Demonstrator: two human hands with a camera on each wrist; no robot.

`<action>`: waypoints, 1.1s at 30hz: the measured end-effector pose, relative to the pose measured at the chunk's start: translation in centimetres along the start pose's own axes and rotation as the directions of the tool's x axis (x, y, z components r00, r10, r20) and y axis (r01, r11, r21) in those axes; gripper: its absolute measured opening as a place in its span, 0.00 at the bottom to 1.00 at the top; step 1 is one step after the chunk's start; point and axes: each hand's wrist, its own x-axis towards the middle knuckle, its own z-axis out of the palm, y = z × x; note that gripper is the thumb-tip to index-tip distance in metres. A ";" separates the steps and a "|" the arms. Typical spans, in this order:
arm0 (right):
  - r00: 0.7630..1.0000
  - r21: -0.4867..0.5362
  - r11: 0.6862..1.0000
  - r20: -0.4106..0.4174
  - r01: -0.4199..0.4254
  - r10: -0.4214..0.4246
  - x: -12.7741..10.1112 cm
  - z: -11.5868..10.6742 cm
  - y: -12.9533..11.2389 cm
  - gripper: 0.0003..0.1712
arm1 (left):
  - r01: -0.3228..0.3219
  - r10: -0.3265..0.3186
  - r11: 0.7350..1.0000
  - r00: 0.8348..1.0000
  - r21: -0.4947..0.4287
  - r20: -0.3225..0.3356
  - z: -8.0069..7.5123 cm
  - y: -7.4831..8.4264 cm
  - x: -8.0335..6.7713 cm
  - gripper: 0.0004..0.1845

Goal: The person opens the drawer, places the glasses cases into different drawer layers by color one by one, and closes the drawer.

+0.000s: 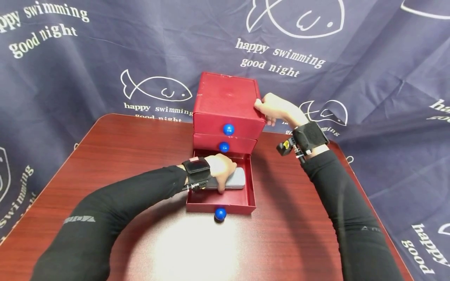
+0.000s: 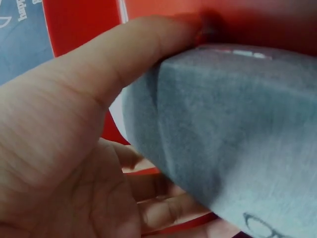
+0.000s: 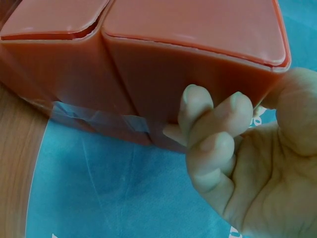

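A red three-drawer cabinet (image 1: pixel 228 95) with blue knobs stands at the back of the table. Its bottom drawer (image 1: pixel 211 198) is pulled out toward me, while the two upper ones are closed. Inside that drawer lies a grey glasses case (image 1: pixel 237 178), which my left hand (image 1: pixel 221 168) grips from above. The left wrist view shows the thumb along one side of the case and the other fingers on the opposite side; a small glasses drawing marks its surface. My right hand (image 1: pixel 278 107) holds the cabinet's upper right edge, thumb at the top and bent fingers (image 3: pixel 210 148) against the side wall.
The brown wooden table (image 1: pixel 140 140) extends on both sides of the cabinet. A dark blue curtain (image 1: pixel 211 35) with white fish and lettering hangs right behind it. The drawer's blue knob (image 1: pixel 220 214) juts out toward the front.
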 end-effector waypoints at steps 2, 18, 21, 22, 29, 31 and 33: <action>1.000 0.003 1.000 0.001 0.001 -0.001 0.0 0.0 0.0 0.26 | -0.017 0.017 1.000 1.000 -0.002 -0.008 -0.2 -0.2 -0.2 0.33; 1.000 0.027 1.000 -0.008 0.008 -0.007 -0.1 0.0 0.3 0.25 | -0.224 0.227 0.973 0.896 0.054 -0.381 -1.1 1.4 -5.0 0.25; 1.000 0.028 1.000 -0.004 0.006 -0.006 0.0 0.0 0.3 0.25 | -0.260 0.313 0.950 0.817 0.175 -0.483 -0.5 2.5 -6.3 0.26; 1.000 0.027 1.000 -0.002 0.006 -0.006 0.0 0.0 0.3 0.25 | -0.263 0.350 0.935 0.785 0.237 -0.511 -0.2 2.9 -6.6 0.25; 1.000 0.020 1.000 -0.002 -0.001 0.001 0.1 0.0 0.3 0.24 | -0.122 0.620 0.721 0.554 0.682 -0.556 2.9 5.2 -8.3 0.15; 1.000 0.015 1.000 -0.003 -0.001 0.001 0.1 0.0 0.3 0.25 | -0.086 0.687 0.642 0.506 0.762 -0.522 3.9 5.4 -8.6 0.14; 1.000 0.011 1.000 0.000 0.000 0.000 0.1 -0.1 0.2 0.25 | -0.060 0.739 0.571 0.473 0.819 -0.480 4.7 5.5 -9.0 0.14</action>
